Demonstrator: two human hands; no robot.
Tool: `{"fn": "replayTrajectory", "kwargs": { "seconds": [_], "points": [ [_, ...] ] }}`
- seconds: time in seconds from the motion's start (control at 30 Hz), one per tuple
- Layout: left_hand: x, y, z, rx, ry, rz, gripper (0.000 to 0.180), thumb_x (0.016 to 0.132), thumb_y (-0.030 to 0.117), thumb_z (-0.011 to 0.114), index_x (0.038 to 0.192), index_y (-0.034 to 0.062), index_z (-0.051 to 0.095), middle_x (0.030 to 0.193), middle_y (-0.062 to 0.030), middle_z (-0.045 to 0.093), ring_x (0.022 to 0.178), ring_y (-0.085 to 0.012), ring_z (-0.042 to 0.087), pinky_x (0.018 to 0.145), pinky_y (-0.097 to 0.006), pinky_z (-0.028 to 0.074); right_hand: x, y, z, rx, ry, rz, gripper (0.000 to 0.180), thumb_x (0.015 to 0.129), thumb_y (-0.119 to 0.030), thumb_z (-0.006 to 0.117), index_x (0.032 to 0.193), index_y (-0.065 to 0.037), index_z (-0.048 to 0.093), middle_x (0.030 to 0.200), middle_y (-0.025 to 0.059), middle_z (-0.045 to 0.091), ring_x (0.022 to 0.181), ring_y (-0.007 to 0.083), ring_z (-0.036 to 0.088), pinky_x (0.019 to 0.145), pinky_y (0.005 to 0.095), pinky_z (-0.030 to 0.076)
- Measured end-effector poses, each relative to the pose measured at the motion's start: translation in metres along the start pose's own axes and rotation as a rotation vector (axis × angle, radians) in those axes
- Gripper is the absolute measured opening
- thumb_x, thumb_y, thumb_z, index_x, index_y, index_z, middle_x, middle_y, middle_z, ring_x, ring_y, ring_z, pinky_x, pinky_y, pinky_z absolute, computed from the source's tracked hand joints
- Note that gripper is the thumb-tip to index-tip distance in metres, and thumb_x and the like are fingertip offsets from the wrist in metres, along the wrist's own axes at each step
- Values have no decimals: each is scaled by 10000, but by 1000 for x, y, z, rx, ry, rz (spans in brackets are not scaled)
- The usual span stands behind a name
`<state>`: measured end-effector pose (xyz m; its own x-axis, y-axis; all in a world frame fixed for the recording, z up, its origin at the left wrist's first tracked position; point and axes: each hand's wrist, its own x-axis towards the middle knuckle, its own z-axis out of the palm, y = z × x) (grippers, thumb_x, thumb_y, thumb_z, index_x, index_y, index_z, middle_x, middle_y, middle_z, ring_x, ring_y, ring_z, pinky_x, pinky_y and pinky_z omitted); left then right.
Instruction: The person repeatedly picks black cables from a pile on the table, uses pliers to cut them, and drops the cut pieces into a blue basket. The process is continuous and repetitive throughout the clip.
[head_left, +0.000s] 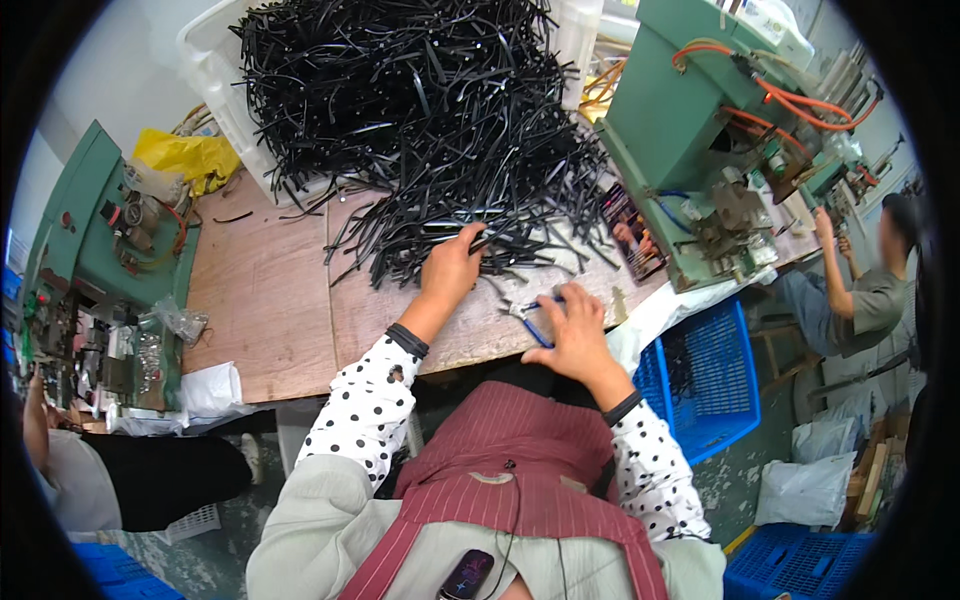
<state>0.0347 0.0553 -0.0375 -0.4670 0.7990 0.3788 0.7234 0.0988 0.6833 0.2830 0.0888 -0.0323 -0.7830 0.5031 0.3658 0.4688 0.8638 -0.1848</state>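
At the near edge of a big heap of thin black strips point(420, 110), my left hand point(450, 272) has its fingers bent together around the end of a black strip point(478, 242). Exactly how many strips it grips is hidden. To its right, my right hand point(578, 338) holds a small pair of nippers point(530, 320) with blue handles low over the table's front edge. The handles lie between thumb and fingers, and the metal jaws point left toward the heap.
A white plastic bin point(225, 90) spills the strips onto the wooden table point(260, 310). Green machines stand at left point(110, 230) and right point(665, 110). A phone-like screen point(632, 235) lies beside the right machine. Below hangs a blue crate point(715, 380). Two people work nearby.
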Motion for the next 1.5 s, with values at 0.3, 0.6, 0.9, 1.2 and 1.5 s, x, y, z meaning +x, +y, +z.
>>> {"fn": "replayTrajectory", "kwargs": {
  "seconds": [0.3, 0.6, 0.9, 1.2, 1.5],
  "points": [
    [15, 1, -8, 135, 48, -10, 237, 850, 277, 680, 950, 81, 590, 789, -171, 653, 737, -373, 636, 632, -453, 492, -30, -33, -23, 91, -1, 177, 661, 651, -315, 825, 1202, -76, 550, 1048, 157, 513, 986, 313, 510, 841, 430, 394],
    [-44, 50, -38, 164, 47, -203, 536, 798, 22, 629, 1292, 90, 433, 901, -168, 679, 819, -369, 659, 657, -430, 512, -85, -44, 7, 1930, -342, 904, 405, 931, -280, 598, 1243, -46, 490, 945, 72, 602, 770, 119, 534, 653, 261, 435],
    [-104, 4, -32, -478, 60, -334, 195, 924, 176, 596, 1089, 74, 582, 796, -45, 607, 567, -127, 509, 508, -259, 380, -77, -49, -2, 1866, -396, 1014, 460, 926, -302, 624, 1300, -85, 468, 869, 17, 533, 688, 59, 420, 563, 182, 319],
    [-77, 62, -80, -1515, -272, -642, 271, 1033, 373, 407, 980, 120, 487, 690, 18, 472, 441, -24, 287, 398, -182, 237, -37, -80, -74, 504, -42, 56, 840, 594, -225, 818, 1359, -83, 500, 886, 122, 543, 752, 258, 552, 633, 339, 469],
    [-80, 61, -83, -1700, -400, -497, 326, 1045, 381, 332, 969, 112, 500, 620, 47, 376, 407, -23, 260, 384, -186, 248, -30, -93, -80, 337, -48, -28, 800, 581, -217, 807, 1330, -118, 544, 907, 101, 536, 724, 244, 513, 575, 348, 440]
  ]
}}
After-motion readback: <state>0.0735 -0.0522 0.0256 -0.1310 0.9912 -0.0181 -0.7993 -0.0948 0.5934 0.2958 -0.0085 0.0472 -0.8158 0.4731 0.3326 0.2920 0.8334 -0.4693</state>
